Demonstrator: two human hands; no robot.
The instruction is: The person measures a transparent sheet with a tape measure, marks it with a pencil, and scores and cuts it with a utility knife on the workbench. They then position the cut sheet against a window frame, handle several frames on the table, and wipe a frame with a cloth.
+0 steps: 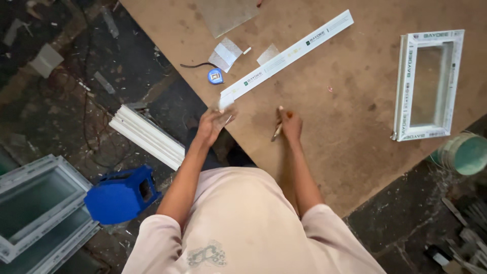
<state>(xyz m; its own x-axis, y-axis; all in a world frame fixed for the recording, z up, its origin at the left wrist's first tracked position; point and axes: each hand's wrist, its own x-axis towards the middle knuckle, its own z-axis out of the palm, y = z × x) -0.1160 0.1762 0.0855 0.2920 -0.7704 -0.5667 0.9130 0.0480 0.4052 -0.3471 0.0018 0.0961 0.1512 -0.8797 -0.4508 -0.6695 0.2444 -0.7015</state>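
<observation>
My left hand grips the near end of a long white plastic profile strip that lies slanted across the brown board table. A small clear piece seems pinched in the same hand at the strip's end. My right hand rests on the table a little to the right and holds a pencil, tip pointing down toward me. A blue tape measure lies just beyond the left hand, beside the strip.
A small white window frame lies at the table's right. Glass offcuts sit near the tape measure. On the dark floor: white profile lengths, a blue plastic stool, glazed frames at left, a green bucket at right.
</observation>
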